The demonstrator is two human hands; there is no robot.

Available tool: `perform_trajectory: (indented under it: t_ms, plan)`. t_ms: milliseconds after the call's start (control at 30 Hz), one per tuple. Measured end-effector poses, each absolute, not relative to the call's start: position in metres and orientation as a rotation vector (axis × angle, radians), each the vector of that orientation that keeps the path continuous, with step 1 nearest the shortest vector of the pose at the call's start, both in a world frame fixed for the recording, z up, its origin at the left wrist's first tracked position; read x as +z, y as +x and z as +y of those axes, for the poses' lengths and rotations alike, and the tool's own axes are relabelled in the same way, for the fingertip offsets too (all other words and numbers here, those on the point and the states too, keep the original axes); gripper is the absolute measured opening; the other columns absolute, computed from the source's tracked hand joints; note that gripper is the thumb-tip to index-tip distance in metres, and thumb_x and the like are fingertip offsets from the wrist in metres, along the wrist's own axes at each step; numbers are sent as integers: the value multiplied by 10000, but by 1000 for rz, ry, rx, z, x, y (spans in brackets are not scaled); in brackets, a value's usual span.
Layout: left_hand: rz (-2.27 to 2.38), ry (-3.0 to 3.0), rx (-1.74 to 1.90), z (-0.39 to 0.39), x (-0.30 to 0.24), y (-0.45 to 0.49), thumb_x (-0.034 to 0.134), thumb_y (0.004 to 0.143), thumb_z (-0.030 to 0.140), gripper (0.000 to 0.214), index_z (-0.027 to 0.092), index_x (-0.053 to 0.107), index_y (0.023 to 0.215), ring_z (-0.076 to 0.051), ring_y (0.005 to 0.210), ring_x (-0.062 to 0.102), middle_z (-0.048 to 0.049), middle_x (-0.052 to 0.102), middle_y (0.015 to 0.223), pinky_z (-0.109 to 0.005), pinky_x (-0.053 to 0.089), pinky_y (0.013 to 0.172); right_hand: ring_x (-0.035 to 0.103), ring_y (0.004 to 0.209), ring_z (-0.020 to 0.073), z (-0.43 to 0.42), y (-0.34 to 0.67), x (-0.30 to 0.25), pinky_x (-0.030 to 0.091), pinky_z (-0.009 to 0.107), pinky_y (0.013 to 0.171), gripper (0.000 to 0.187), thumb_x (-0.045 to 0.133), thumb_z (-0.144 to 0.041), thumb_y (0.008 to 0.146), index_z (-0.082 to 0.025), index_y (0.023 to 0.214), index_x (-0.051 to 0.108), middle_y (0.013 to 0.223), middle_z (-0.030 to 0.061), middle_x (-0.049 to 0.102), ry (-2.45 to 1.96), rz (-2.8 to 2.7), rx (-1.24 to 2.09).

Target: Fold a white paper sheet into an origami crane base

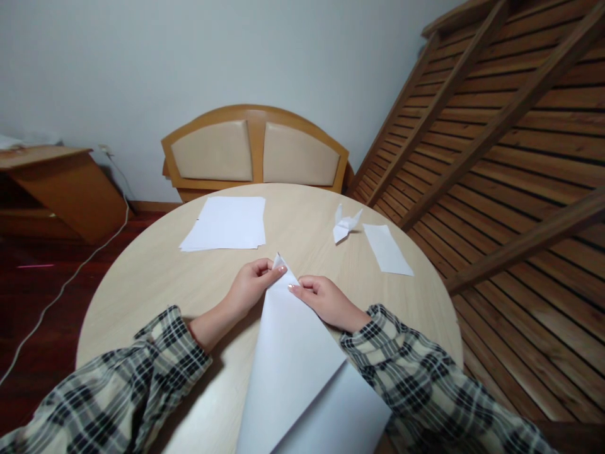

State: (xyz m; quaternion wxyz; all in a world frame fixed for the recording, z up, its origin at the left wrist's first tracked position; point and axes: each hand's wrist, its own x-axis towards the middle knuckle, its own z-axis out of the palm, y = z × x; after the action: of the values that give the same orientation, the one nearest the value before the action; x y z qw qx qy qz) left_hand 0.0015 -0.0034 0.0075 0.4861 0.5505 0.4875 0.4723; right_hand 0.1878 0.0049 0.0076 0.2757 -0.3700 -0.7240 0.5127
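A large white sheet of paper (pixel 295 353), folded to a narrow point at its far end, slants over the near part of the round table. Close to that tip, my left hand (pixel 250 285) pinches the paper's left edge, thumb on top and fingers beneath. My right hand (pixel 328 301) grips the right edge slightly lower down, its thumb pressed on the upper surface. A loose flap shows at the lower right of the sheet, and its near end runs out of view at the bottom.
The round table (pixel 155 271) carries a stack of white paper (pixel 229 222), a folded paper crane (pixel 346 224) and a white paper strip (pixel 387 250). Behind it stands a padded wooden headboard (pixel 258 148). Wooden slats (pixel 510 151) lean at right; a desk (pixel 61 189) and cable (pixel 70 277) are left.
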Motion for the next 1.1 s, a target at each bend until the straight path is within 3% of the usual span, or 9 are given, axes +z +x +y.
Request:
perform_trajectory:
  t_ms: [500, 700, 1100]
  plan:
    - [1179, 1321, 1178, -3, 7, 2, 712, 750, 437, 322, 145, 598, 674, -106, 559, 463, 21, 538, 628, -227, 342, 522, 327, 559, 103, 3, 187, 8, 253, 257, 514, 390, 485, -474, 895, -202, 623, 420, 614, -42, 355, -984, -1975, 1327]
    - [1122, 1202, 1231, 1, 3, 0, 658, 812, 447, 354, 155, 565, 634, -89, 528, 390, 42, 449, 582, -217, 292, 493, 337, 570, 99, 2, 187, 7, 250, 253, 517, 391, 501, -468, 898, -194, 630, 422, 622, -41, 353, -971, -1978, 1340]
    - [1159, 1198, 1292, 3, 1, -1, 704, 757, 428, 320, 151, 605, 630, -97, 536, 377, 35, 461, 578, -231, 275, 502, 359, 588, 99, 2, 187, 7, 267, 252, 526, 381, 494, -452, 906, -175, 647, 455, 627, -36, 374, -939, -2038, 1283]
